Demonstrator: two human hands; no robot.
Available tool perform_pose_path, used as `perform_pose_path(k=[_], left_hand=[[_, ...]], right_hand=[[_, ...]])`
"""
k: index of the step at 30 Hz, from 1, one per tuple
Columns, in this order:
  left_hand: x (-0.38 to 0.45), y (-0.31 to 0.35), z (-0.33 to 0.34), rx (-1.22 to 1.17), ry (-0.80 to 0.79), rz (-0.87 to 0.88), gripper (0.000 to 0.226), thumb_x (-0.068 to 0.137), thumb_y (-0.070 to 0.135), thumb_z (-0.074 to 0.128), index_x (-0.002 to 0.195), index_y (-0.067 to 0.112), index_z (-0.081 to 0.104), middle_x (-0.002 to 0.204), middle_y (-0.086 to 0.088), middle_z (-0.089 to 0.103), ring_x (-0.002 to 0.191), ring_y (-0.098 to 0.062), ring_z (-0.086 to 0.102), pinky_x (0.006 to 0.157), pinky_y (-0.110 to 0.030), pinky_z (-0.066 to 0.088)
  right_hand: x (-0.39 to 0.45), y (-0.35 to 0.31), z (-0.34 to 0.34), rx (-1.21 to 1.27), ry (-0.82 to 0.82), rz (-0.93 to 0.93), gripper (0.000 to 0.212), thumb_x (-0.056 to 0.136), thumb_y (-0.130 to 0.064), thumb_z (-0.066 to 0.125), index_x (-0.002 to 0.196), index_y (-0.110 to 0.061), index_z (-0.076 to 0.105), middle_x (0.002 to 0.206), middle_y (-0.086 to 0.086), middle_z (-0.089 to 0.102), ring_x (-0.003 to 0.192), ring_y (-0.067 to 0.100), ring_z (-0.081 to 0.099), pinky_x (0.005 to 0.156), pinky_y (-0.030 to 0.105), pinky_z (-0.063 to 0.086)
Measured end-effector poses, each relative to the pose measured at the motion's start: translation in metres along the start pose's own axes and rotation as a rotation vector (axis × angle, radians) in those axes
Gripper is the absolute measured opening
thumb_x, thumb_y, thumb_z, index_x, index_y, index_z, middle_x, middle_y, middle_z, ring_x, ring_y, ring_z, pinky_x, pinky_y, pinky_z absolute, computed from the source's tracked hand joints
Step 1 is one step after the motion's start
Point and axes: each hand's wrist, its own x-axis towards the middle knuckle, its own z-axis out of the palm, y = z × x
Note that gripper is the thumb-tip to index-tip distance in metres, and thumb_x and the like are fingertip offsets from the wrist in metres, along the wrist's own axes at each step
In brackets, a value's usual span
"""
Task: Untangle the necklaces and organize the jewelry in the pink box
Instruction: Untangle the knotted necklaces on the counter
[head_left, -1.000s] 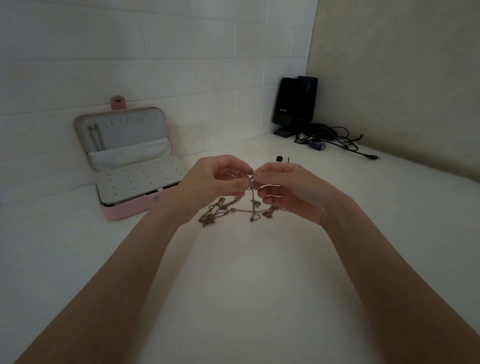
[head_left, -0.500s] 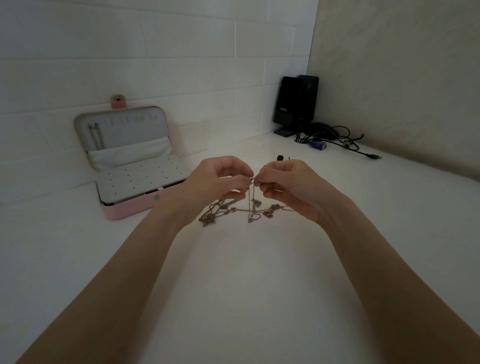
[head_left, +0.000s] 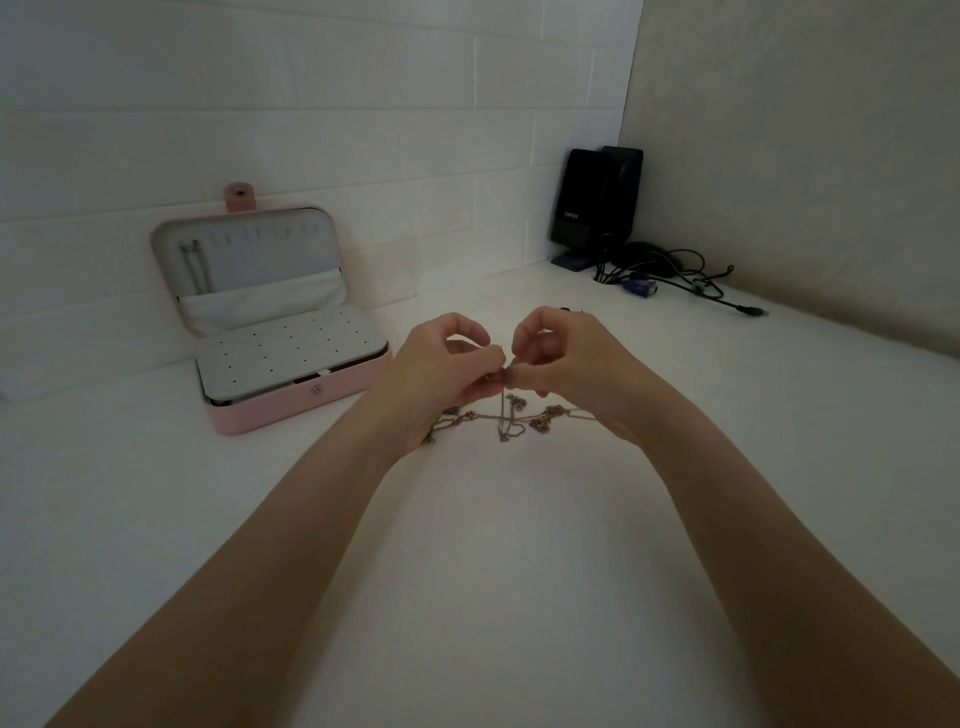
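**Fine chains pinched at a knot, box waiting at left**

Both hands meet above the table (head_left: 519, 571), mid-scene. Left hand (head_left: 441, 364) and right hand (head_left: 566, 364) each close thumb and forefinger on the same small stretch of the chains (head_left: 501, 415); fingertips nearly touch. Narrow pinch on both sides, other fingers curled out of the way.

The rest of the tangle hangs from that point and trails onto the table just near of the hands, spread left to right, with small pendants or clasps along it. How many necklaces there are cannot be told.

Pink box (head_left: 291, 410) sits open to the left, lid propped against the far wall, one chain already hung in the lid at its left end. Perforated insert looks bare.

Handling, as judged: very light, limp, thin links. Likely to slip from a loose pinch and to tighten if pulled hard. Best held close either side of the knot and eased apart gently; lift a freed necklace by its clasp end.

Speakers (head_left: 597, 202) and cables (head_left: 675, 270) in the far right corner, well apart.
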Motion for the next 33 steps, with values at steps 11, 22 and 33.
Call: perform_pose_path(k=[11, 22, 33], left_hand=[[0.004, -0.007, 0.005, 0.126, -0.016, -0.004, 0.018, 0.081, -0.001, 0.063, 0.084, 0.015, 0.055, 0.068, -0.001, 0.062, 0.062, -0.014, 0.056, 0.067, -0.023, 0.051], [0.003, -0.004, 0.000, -0.087, 0.022, -0.133, 0.008, 0.083, 0.005, 0.061, 0.078, 0.010, 0.056, 0.059, 0.002, 0.060, 0.052, -0.005, 0.053, 0.066, -0.023, 0.056], [0.001, -0.006, 0.004, 0.079, -0.045, -0.123, 0.007, 0.081, 0.004, 0.064, 0.079, 0.011, 0.065, 0.073, -0.002, 0.058, 0.068, -0.009, 0.053, 0.064, -0.018, 0.054]], right_hand=[[0.004, 0.006, 0.003, 0.214, 0.142, 0.076, 0.024, 0.073, 0.006, 0.062, 0.087, -0.012, 0.055, 0.057, -0.001, 0.052, 0.059, 0.016, 0.040, 0.063, 0.031, 0.034], [0.001, 0.000, 0.001, 0.013, 0.000, 0.045, 0.027, 0.077, 0.001, 0.066, 0.090, -0.017, 0.052, 0.067, 0.001, 0.058, 0.057, 0.011, 0.044, 0.057, 0.023, 0.037], [0.003, 0.005, 0.010, 0.429, 0.166, 0.164, 0.027, 0.079, 0.005, 0.059, 0.099, -0.009, 0.048, 0.065, 0.002, 0.054, 0.062, 0.014, 0.042, 0.064, 0.026, 0.039]])
